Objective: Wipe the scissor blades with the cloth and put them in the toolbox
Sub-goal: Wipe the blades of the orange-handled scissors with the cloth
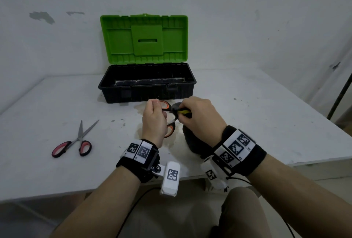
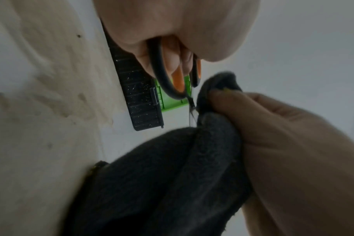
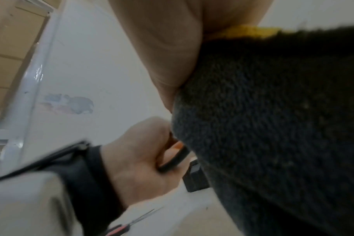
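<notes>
My left hand (image 1: 153, 118) grips the orange-and-black handles of a pair of scissors (image 1: 170, 129) above the table, just in front of the toolbox. In the left wrist view the handles (image 2: 173, 76) sit inside my curled fingers, and the blade (image 2: 193, 111) runs into the cloth. My right hand (image 1: 198, 116) pinches a dark grey cloth (image 1: 176, 107) with a yellow edge around the blades, which are mostly hidden. The cloth (image 2: 172, 175) hangs down to the table. The toolbox (image 1: 146, 83) is black, with its green lid (image 1: 143, 37) standing open.
A second pair of scissors (image 1: 76, 141) with red-and-black handles lies partly open on the white table (image 1: 266, 123), to the left of my hands. A brownish stain marks the table under my hands. The wall stands right behind the toolbox.
</notes>
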The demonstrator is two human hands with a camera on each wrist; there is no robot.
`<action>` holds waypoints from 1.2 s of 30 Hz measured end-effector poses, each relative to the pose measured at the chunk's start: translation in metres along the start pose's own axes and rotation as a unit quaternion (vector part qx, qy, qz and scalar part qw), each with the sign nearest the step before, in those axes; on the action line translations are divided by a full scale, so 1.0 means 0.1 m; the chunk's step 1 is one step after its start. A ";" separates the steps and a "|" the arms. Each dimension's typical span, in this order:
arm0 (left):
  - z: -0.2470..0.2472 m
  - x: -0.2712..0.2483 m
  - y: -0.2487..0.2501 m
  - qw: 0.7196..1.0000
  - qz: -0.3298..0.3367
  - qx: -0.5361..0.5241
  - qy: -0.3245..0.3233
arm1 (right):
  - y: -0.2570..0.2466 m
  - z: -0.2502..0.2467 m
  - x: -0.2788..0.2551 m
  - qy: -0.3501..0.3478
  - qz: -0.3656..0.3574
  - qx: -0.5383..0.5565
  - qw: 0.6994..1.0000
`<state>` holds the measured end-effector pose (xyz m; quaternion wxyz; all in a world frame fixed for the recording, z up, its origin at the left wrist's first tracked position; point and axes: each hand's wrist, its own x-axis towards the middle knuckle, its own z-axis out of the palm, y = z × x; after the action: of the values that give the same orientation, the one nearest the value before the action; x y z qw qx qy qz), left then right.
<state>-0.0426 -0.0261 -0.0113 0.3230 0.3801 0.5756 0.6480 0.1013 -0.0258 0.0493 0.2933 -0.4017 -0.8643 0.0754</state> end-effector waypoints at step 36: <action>0.03 -0.03 0.13 0.998 -0.019 -0.054 0.024 | 0.28 0.03 -0.10 0.030 0.066 0.001 0.997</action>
<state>-0.0387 -0.0285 0.0015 0.3416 0.3356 0.5542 0.6808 0.1231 -0.0145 0.0325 0.3137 -0.4598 -0.8266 0.0830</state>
